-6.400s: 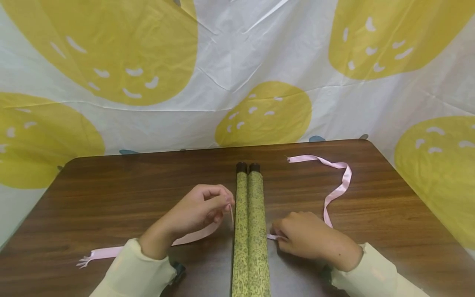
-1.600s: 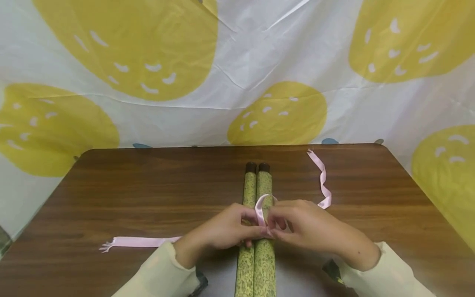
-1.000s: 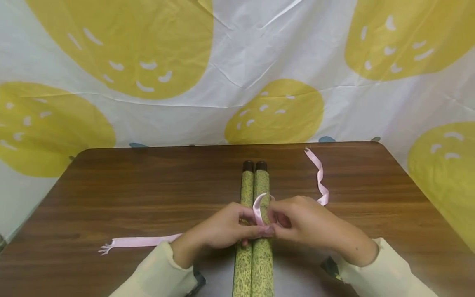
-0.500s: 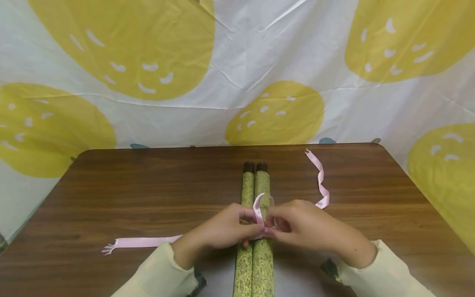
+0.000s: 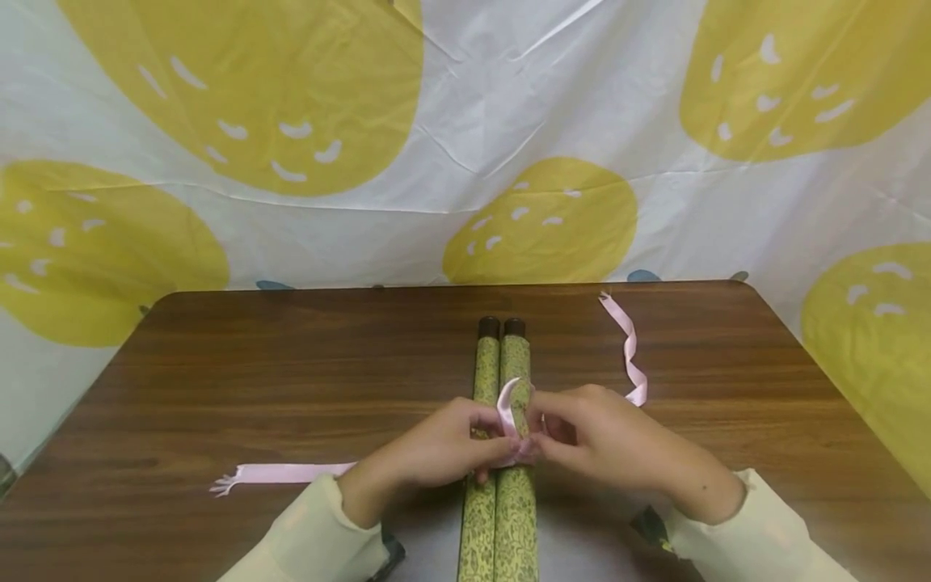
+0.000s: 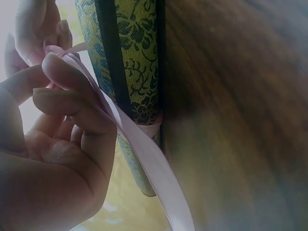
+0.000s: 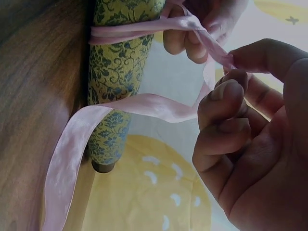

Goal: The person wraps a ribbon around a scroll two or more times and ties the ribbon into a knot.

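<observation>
Two green-gold patterned scroll rolls (image 5: 478, 509) with dark end caps lie side by side, pointing away from me. A pink ribbon (image 7: 125, 31) wraps round them, and part of it stands up as a loop (image 5: 505, 404) above the rolls. My left hand (image 5: 444, 444) pinches the ribbon between thumb and fingers over the rolls; the left wrist view shows a tail (image 6: 154, 166) hanging from that grip. From the right, my right hand (image 5: 604, 440) pinches another part of the ribbon, pulled off the roll in the right wrist view. The fingers partly hide the crossing.
One frayed ribbon end (image 5: 291, 474) lies flat on the brown wooden table (image 5: 291, 380) at left. The other end (image 5: 631, 356) trails, twisted, toward the table's back edge at right. A white cloth with yellow shapes (image 5: 541, 222) hangs behind the table.
Earlier the hands were apart on either side of the rolls; now they meet above them with the ribbon looped. In the last second, the right fingers have shifted slightly at the ribbon.
</observation>
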Demonstrator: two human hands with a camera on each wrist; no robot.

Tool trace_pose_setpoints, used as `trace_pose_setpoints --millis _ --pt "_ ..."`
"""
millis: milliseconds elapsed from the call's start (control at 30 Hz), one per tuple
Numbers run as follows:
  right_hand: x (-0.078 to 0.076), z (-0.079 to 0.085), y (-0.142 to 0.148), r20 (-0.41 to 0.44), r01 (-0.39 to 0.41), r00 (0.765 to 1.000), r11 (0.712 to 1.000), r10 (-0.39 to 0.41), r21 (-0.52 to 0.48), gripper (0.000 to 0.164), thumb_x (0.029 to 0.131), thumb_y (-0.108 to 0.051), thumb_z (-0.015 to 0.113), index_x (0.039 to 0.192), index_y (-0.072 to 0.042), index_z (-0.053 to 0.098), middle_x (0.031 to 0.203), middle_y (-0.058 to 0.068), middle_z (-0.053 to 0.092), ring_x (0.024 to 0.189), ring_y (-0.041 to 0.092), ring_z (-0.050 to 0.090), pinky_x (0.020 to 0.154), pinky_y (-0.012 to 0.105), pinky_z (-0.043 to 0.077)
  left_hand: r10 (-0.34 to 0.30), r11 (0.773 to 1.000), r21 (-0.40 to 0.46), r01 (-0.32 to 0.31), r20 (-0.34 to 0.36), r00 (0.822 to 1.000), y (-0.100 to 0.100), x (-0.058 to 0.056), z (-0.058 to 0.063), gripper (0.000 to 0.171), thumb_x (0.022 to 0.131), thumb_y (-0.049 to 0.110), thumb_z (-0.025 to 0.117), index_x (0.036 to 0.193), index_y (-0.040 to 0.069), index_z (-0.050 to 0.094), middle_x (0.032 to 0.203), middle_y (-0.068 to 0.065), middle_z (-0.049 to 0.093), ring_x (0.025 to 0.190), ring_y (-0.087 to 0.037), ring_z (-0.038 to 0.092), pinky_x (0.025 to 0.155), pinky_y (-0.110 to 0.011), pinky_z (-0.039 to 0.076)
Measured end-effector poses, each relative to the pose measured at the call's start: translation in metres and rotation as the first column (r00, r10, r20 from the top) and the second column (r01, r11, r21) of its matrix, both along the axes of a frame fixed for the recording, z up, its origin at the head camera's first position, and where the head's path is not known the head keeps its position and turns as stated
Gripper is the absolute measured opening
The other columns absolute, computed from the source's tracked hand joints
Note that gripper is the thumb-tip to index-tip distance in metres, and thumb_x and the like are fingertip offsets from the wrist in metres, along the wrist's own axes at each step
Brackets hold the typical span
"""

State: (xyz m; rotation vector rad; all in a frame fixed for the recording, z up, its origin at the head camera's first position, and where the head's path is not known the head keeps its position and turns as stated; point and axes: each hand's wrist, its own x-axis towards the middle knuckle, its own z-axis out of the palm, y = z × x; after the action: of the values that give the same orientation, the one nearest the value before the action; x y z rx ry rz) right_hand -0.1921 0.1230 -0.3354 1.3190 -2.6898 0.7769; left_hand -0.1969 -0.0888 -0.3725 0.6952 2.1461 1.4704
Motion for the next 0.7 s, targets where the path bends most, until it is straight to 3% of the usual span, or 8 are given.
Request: trace_pose_setpoints --millis 167,367,500,700 --pt "0.0008 -0.0013 -0.0012 0.03 -0.01 0.999 1.0 0.01 -0.018 0.016 0.081 -0.014 0.065 0.078 -0.024 0.053 0.057 -0.011 0.047 0.049 0.002 0.042 0.043 0.016 0.037 0.002 1.0 -0.001 -0.002 -0.01 1.0 -0.0003 0.0016 0.0003 0.012 0.087 0.021 0.065 0.087 0.011 0.07 0.077 -0.008 0.067 0.048 -0.011 0.054 0.044 -0.021 0.045" --pt "0.0038 -0.0059 -0.0037 0.068 -0.035 0.997 0.998 0.032 0.052 0.009 0.083 -0.022 0.066 0.08 -0.025 0.058 0.057 -0.014 0.047 0.048 -0.002 0.04 0.042 0.014 0.035 -0.007 1.0 -0.01 0.007 -0.021 1.0 -0.0009 0.0018 0.0008 0.011 0.087 0.017 0.065 0.087 0.007 0.068 0.073 -0.016 0.066 0.048 -0.013 0.054 0.043 -0.019 0.042" --pt "0.0033 -0.0072 -0.0025 0.064 -0.027 0.998 0.997 0.022 0.074 0.011 0.088 -0.028 0.064 0.079 -0.025 0.058 0.057 -0.014 0.044 0.047 -0.002 0.038 0.041 0.014 0.033 -0.02 0.999 -0.039 0.019 -0.031 0.999 -0.001 0.0007 0.0009 0.012 0.085 0.022 0.067 0.086 0.011 0.069 0.072 -0.011 0.066 0.048 -0.014 0.055 0.042 -0.018 0.039" --pt "0.0009 -0.0075 -0.0011 0.092 -0.016 0.996 1.0 0.014 0.02 0.01 0.089 -0.025 0.061 0.081 -0.026 0.057 0.056 -0.013 0.044 0.048 0.0 0.039 0.043 0.015 0.034 -0.024 0.999 -0.029 0.024 -0.015 1.0 -0.0004 0.0003 -0.0006 0.011 0.084 0.023 0.068 0.083 0.012 0.069 0.07 -0.003 0.065 0.048 -0.013 0.056 0.041 -0.018 0.041"
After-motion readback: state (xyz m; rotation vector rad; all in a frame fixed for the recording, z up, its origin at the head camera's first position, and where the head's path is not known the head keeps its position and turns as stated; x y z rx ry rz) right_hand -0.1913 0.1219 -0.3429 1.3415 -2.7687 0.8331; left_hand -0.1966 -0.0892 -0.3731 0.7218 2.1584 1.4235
